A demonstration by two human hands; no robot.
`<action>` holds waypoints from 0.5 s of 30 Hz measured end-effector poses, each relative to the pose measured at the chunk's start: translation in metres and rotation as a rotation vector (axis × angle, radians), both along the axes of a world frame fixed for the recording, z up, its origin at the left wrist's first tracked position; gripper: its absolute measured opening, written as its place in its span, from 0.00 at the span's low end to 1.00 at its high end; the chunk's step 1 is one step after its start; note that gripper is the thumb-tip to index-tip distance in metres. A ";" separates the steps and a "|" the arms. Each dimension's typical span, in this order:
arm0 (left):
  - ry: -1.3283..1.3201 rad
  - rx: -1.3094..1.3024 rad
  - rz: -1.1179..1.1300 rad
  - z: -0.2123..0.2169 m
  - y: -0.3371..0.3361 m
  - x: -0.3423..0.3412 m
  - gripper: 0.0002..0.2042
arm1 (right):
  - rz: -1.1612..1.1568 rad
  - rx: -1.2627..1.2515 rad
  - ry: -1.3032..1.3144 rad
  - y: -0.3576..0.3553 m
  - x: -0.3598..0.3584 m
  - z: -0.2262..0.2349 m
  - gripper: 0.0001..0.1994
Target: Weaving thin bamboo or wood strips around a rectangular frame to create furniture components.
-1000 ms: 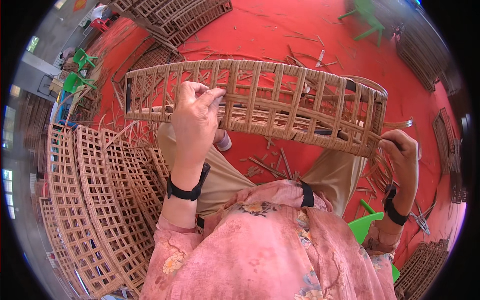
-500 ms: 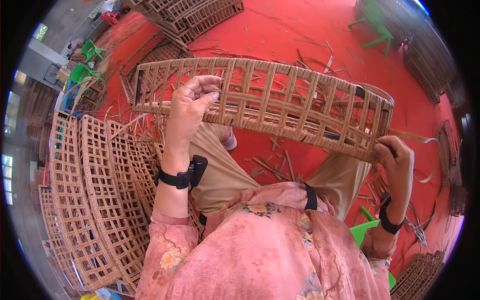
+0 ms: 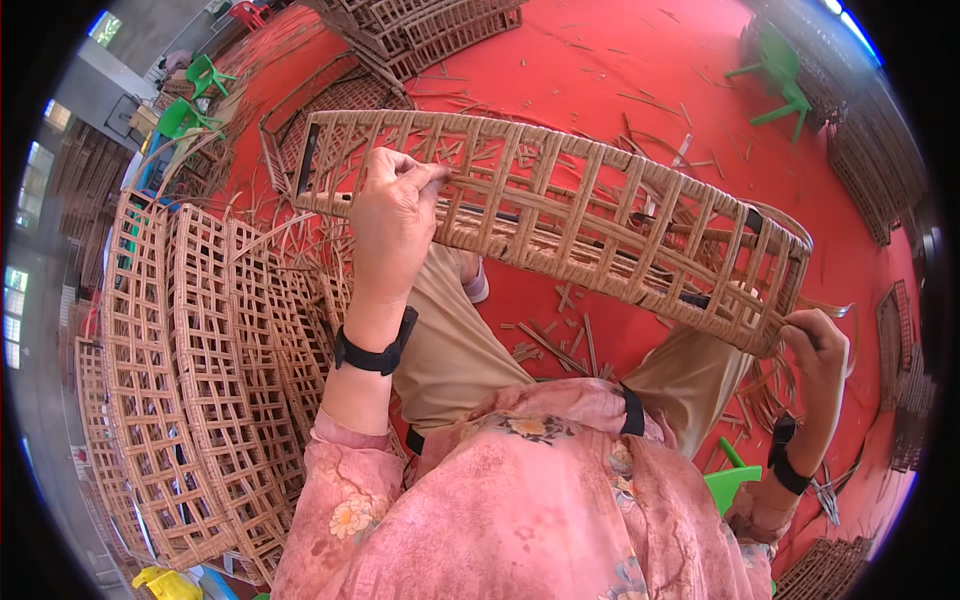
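Note:
A long brown wicker frame (image 3: 548, 170), an open lattice of wrapped bars with dark metal showing at a few spots, is held tilted above my lap, its right end lower. On its left part my left hand (image 3: 393, 215) is closed in a pinch on a flat wicker strip (image 3: 560, 210) that runs lengthwise through the bars. At the lower right corner the fingers of my right hand (image 3: 818, 345) are closed on the frame's end; the exact grip is partly hidden. Loose strip ends (image 3: 825, 308) curl out beside that corner.
Several woven lattice panels (image 3: 215, 370) lean in a row at my left. More wicker frames (image 3: 420, 40) are stacked ahead. Strip offcuts (image 3: 560, 345) litter the red floor. Green chairs (image 3: 780, 75) stand farther off, and a pliers-like tool (image 3: 826, 497) lies at right.
The wicker frame has shifted slightly right in view, its right end dipping lower. My left fingers have drawn together into a pinch by the strip. My right hand has moved down with the corner.

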State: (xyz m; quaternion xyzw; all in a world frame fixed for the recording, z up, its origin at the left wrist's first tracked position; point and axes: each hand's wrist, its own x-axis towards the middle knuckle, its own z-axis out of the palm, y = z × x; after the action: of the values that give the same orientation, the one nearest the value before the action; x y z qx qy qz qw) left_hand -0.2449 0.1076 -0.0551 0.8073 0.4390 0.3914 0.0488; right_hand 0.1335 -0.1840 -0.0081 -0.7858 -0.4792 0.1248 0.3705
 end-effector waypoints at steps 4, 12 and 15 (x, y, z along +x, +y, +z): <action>-0.117 -0.009 -0.103 0.003 0.005 -0.011 0.13 | 0.039 0.052 -0.073 0.011 -0.004 -0.009 0.04; -0.071 -0.452 -0.263 0.024 0.030 -0.038 0.17 | 0.012 0.039 -0.153 0.019 -0.015 -0.008 0.04; -0.385 -0.711 -0.445 0.019 0.048 -0.048 0.13 | -0.003 0.036 -0.149 0.018 -0.021 -0.010 0.05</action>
State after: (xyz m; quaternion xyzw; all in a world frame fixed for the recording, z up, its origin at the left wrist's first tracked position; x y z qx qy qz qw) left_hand -0.2926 0.1557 -0.0362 0.7276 0.3448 0.3395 0.4863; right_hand 0.1128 -0.1659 -0.0178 -0.7868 -0.5065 0.0568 0.3480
